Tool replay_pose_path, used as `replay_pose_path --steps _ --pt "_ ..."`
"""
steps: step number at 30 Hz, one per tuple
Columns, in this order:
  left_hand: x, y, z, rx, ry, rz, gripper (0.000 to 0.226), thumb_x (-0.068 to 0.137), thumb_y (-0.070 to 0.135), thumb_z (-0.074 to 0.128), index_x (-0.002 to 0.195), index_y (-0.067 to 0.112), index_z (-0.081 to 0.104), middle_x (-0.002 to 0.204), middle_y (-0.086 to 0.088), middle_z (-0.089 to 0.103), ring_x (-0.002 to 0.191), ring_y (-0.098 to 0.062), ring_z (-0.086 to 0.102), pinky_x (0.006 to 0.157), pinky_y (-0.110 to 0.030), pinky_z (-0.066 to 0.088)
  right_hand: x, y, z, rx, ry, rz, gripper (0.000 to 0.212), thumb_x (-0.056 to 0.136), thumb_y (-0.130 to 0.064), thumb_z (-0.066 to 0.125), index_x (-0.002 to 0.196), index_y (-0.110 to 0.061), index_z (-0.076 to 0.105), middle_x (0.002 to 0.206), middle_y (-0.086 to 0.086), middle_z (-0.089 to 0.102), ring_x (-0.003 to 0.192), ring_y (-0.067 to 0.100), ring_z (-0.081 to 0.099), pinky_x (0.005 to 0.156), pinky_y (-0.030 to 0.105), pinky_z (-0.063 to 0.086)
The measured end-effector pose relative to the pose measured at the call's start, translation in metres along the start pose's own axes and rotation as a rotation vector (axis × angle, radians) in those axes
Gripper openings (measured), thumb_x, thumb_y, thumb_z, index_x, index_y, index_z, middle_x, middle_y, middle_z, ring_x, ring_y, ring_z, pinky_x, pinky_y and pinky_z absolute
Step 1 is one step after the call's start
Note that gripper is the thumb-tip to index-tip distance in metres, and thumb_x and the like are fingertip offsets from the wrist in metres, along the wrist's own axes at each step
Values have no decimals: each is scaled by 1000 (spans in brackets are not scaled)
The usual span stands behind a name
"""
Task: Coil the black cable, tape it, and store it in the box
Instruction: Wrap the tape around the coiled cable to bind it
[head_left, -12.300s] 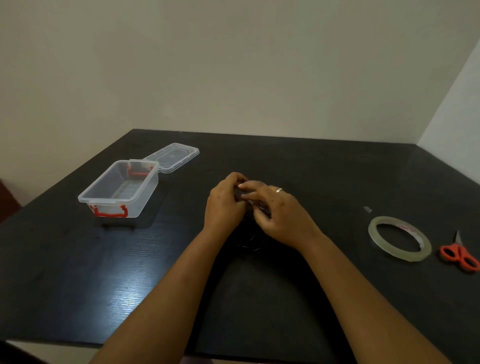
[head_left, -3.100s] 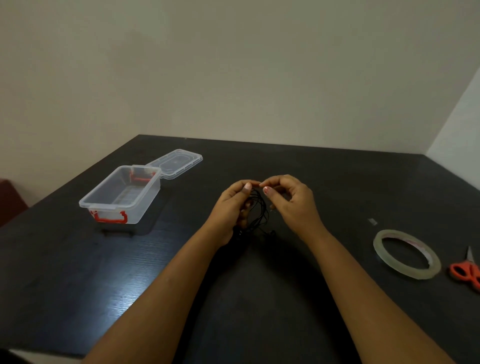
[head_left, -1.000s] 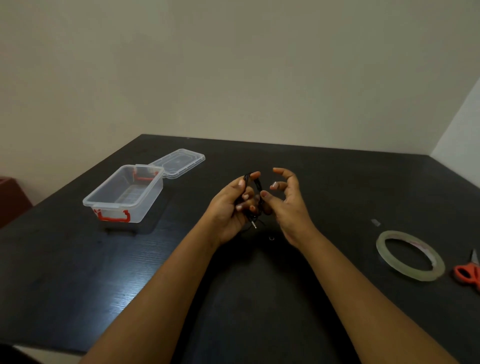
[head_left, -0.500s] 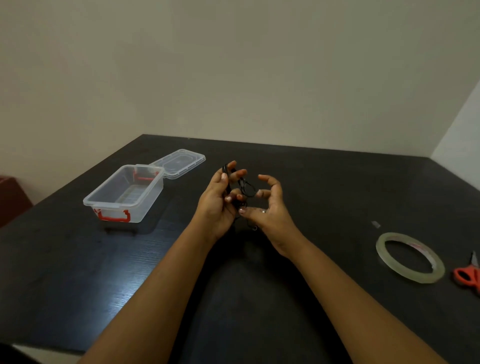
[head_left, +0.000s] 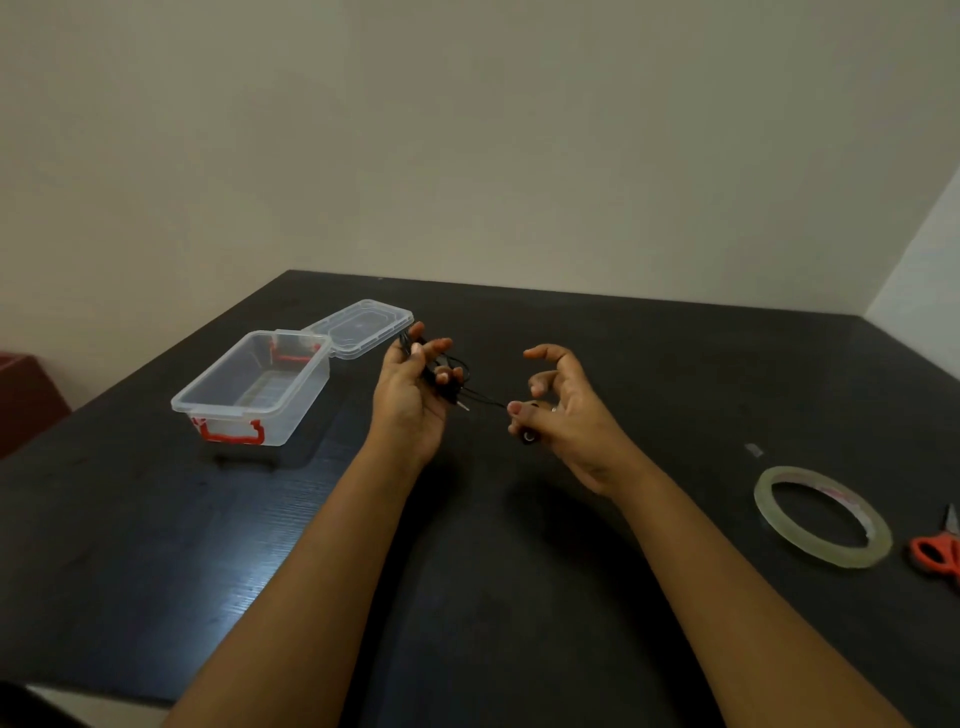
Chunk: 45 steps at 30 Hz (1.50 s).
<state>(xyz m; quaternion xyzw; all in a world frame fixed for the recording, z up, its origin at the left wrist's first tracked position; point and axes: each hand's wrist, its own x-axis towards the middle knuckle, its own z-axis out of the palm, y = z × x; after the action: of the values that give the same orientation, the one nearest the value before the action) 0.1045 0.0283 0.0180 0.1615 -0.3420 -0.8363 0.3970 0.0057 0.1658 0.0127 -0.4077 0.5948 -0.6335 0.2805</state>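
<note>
My left hand (head_left: 410, 395) holds a small bundle of thin black cable (head_left: 444, 371) looped around its fingers, raised above the black table (head_left: 467, 571). A strand runs rightward from the bundle to my right hand (head_left: 563, 415), whose lower fingers curl round the cable's end near a small plug; its thumb and forefinger are spread. The clear plastic box (head_left: 254, 387) with red latches stands open to the left of my left hand, with nothing inside. A roll of clear tape (head_left: 823, 514) lies flat at the right.
The box's clear lid (head_left: 361, 327) lies flat behind the box. Red-handled scissors (head_left: 940, 551) sit at the right edge, beside the tape. A tiny scrap of tape (head_left: 753, 449) lies on the table above the roll. Walls close off the far and right sides.
My hands have drawn apart: the right moved rightward, pulling a strand of cable taut from the bundle. Earlier both hands worked close together on the cable at the table's middle.
</note>
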Motion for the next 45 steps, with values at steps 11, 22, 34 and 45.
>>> replay_pose_path --steps 11,22,34,45 --pt "-6 -15 2 520 -170 -13 45 101 10 34 144 22 27 93 -3 66 90 -16 63 87 -36 49 -4 -6 8 -279 -91 -153 44 86 0 61 111 -31 43 88 -1 45 76 9 62 80 28 56" --pt "-15 -19 8 664 -309 -233 30 100 16 37 129 13 46 77 3 66 50 -6 44 52 -21 35 -2 3 -10 -315 -11 -75 40 90 -3 58 112 -34 44 97 -1 44 85 13 56 81 32 56" --pt "-14 -20 3 455 -496 -345 32 89 -1 43 118 8 54 54 5 49 36 -1 32 37 -14 24 3 15 -6 -120 130 -65 45 84 -3 66 108 -35 47 103 3 44 91 16 56 86 35 55" --pt "-16 -18 3 109 -471 -346 22 83 8 40 98 11 57 47 8 33 29 0 25 30 -14 17 6 15 3 18 127 -5 33 89 -13 63 108 -32 43 89 4 40 76 13 54 61 23 53"
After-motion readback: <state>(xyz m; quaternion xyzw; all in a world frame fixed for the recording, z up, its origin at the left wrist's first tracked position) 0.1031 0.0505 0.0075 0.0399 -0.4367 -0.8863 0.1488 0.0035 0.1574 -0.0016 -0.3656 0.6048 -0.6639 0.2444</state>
